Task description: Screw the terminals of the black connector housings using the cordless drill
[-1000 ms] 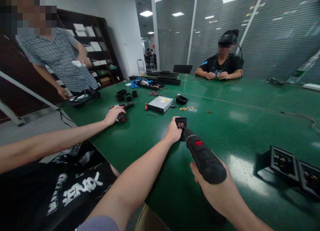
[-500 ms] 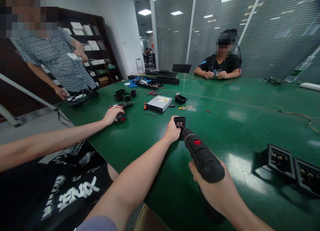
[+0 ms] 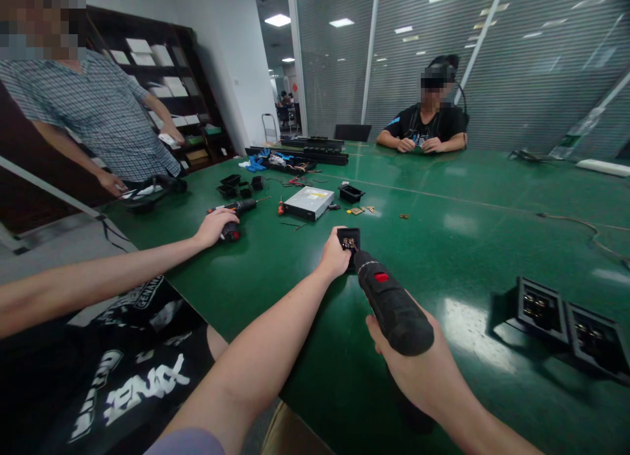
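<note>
Left hand (image 3: 336,255): fingers closed around the left side of a small black open-faced box (image 3: 356,236), thumb at its edge. Right hand (image 3: 418,379): wrapped round the grip of a black cordless drill (image 3: 394,314) with a red switch on top; most of its fingers are behind the tool, so can't tell if the trigger is pressed.

Key relation: box lies ahead and slightly left of the right hand; the drill's long axis runs that way, bit at the box's open face, by the gold fittings (image 3: 348,242) inside. Actual tip contact too small to tell. Left hand is the nearer one, touching the box.

Further out on the green counter (image 3: 457,245): two similar black boxes side by side, right (image 3: 544,327); silver optical drive (image 3: 308,204), black tray (image 3: 351,194) beyond. Left: a neighbour's hand (image 3: 216,225) on another drill (image 3: 240,207).
</note>
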The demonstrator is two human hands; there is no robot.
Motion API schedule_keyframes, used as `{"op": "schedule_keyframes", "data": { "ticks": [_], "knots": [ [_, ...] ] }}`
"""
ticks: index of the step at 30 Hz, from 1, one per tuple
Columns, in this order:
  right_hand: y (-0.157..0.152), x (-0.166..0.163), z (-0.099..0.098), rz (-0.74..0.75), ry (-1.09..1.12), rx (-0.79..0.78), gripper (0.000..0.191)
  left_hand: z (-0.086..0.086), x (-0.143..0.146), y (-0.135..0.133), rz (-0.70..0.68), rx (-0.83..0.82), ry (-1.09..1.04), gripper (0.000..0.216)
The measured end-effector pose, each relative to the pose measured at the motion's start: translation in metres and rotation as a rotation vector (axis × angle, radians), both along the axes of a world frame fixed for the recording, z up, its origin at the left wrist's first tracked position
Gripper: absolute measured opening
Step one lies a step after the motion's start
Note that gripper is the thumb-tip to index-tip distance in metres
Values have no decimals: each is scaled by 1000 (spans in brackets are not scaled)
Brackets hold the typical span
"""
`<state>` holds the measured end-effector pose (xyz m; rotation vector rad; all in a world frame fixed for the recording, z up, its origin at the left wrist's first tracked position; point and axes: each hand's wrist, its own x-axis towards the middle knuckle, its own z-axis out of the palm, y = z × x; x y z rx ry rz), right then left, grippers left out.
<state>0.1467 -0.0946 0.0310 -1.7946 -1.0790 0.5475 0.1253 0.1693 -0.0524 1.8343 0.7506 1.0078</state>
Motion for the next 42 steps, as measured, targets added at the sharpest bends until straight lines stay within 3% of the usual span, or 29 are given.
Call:
{"op": "schedule_keyframes", "data": {
  "ticks": [42],
  "knots": [
    [-1, -1, 2, -12, -1, 12, 23, 8, -1, -4, 21, -14, 11, 61]
  ]
}}
